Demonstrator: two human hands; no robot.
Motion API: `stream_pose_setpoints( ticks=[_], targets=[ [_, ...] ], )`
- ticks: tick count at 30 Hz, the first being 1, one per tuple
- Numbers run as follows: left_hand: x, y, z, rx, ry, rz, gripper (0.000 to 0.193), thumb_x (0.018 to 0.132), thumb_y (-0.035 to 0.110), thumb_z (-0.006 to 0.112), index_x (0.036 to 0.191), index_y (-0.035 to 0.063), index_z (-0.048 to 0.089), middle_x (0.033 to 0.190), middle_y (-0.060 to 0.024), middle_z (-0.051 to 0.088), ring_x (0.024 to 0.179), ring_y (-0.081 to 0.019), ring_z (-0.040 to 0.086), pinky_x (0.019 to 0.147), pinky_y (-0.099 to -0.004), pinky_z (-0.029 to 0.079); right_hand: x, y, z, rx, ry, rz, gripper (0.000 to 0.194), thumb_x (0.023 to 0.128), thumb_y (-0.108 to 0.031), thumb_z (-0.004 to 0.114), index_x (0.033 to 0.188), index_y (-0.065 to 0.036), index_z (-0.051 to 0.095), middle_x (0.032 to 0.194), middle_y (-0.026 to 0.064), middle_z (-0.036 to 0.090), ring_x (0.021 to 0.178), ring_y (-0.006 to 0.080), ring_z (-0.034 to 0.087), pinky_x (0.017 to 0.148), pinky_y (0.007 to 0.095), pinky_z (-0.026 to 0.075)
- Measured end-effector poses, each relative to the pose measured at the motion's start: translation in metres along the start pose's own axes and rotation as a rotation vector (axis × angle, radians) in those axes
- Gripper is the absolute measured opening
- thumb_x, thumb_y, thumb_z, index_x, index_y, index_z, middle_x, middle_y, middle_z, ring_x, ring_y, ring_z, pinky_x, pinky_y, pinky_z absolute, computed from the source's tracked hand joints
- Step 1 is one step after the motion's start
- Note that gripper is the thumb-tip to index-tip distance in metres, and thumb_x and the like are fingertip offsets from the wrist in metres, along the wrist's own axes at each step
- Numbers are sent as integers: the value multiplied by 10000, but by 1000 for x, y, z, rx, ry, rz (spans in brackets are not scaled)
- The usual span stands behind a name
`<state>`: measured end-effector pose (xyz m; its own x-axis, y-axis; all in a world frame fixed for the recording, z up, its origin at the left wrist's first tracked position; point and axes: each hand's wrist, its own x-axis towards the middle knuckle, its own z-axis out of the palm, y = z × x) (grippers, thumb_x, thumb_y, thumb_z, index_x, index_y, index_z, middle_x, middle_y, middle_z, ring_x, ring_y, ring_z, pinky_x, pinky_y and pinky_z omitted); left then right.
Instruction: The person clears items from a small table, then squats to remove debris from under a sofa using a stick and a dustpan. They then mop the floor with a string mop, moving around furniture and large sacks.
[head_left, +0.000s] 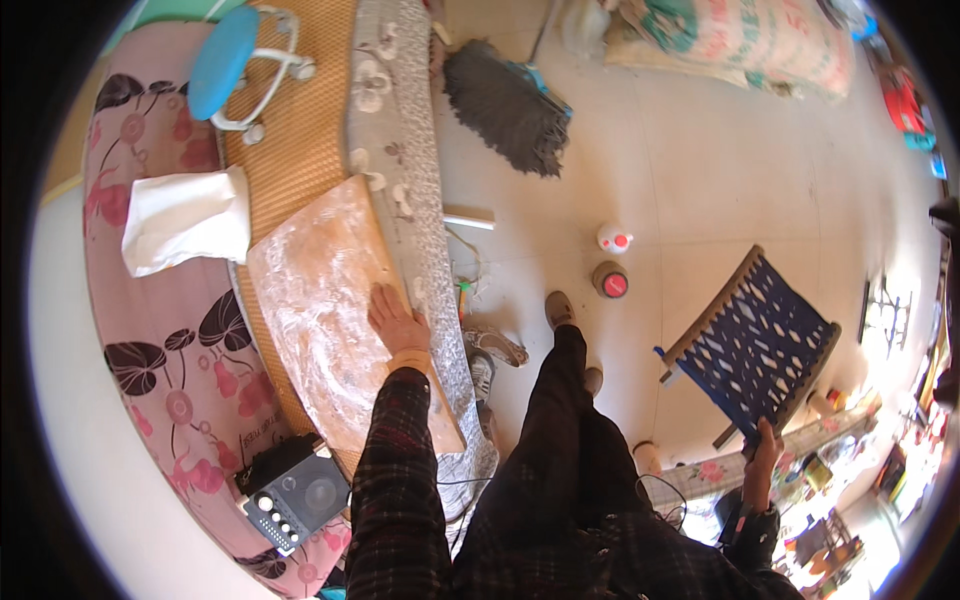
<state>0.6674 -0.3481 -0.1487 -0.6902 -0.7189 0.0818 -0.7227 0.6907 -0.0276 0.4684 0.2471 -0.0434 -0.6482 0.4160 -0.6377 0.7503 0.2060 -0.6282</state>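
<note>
My left hand (399, 324) rests palm down near the right edge of a wooden board (319, 251), its fingers extended and nothing held in it. White powder is smeared across the board, which lies on a woven mat (300, 142) at the edge of a bed or couch. Out to the right, my right hand (763, 457) grips the near corner of a small folding stool (772, 337). The stool has wooden bars and a seat laced from dark blue cord or cloth strips. It is held tilted, and part of my right hand's grip is hidden.
A white bag (187, 217), a blue wheeled stool (223, 64) and a black speaker or radio (304, 491) surround the board. On the floor are a grey mop (506, 109), a red-lidded jar (611, 280), a white bottle (615, 238) and shoes (482, 373). Large sacks (750, 41) lie beyond.
</note>
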Motion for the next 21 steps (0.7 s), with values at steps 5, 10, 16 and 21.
stream_pose_setpoints(
  ticks=[5, 10, 16, 21],
  targets=[
    [1, -4, -8, -51, -103, -26, 703, 703, 176, 585, 1307, -12, 278, 1387, -222, 237, 1292, -377, 204, 1035, -518, 168, -26, -48, 14, -143, -48, -71, 228, 741, -189, 634, 863, -18, 548, 594, 22, 539, 387, 110, 471, 335, 212, 370],
    [1, -2, -10, -31, -220, -130, 711, 718, 190, 583, 1320, -3, 258, 1413, -200, 193, 1315, -354, 164, 1041, -528, 134, -52, -125, 23, -237, -195, -136, 342, 712, -118, 639, 1005, 38, 557, 831, 45, 594, 698, 106, 542, 637, 261, 449],
    [-6, 22, -35, -93, -229, -173, 758, 699, 237, 627, 1339, 37, 272, 1418, -160, 204, 1312, -296, 194, 1033, -537, 148, -76, -209, 80, -267, -489, -331, 395, 660, -176, 698, 971, 31, 569, 805, 29, 595, 672, 100, 534, 621, 236, 445],
    [-14, 88, -103, -1455, -514, -916, 316, 815, 262, 608, 1054, 73, 522, 1104, -79, 553, 910, -240, 580, 754, -324, 468, -109, -272, 177, -424, -896, -507, 418, 661, -109, 664, 1034, 44, 553, 825, 45, 598, 715, 111, 529, 652, 250, 447]
  ],
)
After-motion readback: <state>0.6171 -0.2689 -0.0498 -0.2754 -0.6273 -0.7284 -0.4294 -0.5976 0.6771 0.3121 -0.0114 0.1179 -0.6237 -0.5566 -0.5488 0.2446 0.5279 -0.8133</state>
